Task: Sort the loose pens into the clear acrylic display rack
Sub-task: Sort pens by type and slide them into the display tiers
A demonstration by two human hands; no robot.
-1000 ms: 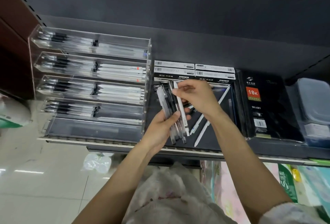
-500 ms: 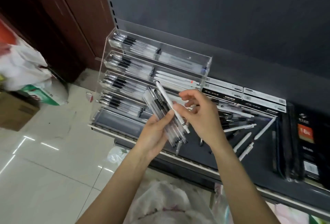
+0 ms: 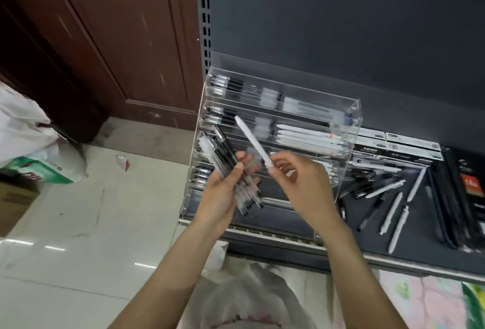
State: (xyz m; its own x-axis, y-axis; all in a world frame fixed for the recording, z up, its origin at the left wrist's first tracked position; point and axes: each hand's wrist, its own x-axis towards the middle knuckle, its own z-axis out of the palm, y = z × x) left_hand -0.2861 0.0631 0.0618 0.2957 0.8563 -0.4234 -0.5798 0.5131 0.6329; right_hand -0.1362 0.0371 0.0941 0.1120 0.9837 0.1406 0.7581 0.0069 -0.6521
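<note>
My left hand [image 3: 223, 192], at the centre of the frame, has its fingers curled round a bundle of clear-barrelled pens [image 3: 231, 171] with black grips, fanned from upper left to lower right across my palm. My right hand [image 3: 301, 184], just right of it, pinches the lower end of a single white pen [image 3: 253, 141] between thumb and fingertips; the pen slants up and to the left, its tip lying in front of the rack's second tier. Behind both hands stands the clear acrylic display rack [image 3: 351, 129], stepped in tiers on the dark shelf [image 3: 393, 252]. The top tier holds clear pens with black grips on its left and pale pens on its right; the second tier holds black-gripped pens on the left and a row of white pens [image 3: 304, 134] on the right. The lower tiers are largely hidden by my hands, though black-gripped pens show at their left ends; the bottom tier's contents I cannot tell. To the right of the rack, loose pens [image 3: 388, 197], white ones and dark ones, lie scattered on the shelf, with flat pen boxes [image 3: 409, 145] behind them and dark notebooks [image 3: 469, 192] at the right edge. A white plastic bag [image 3: 23, 129] sits on the floor at the left of the frame.
</note>
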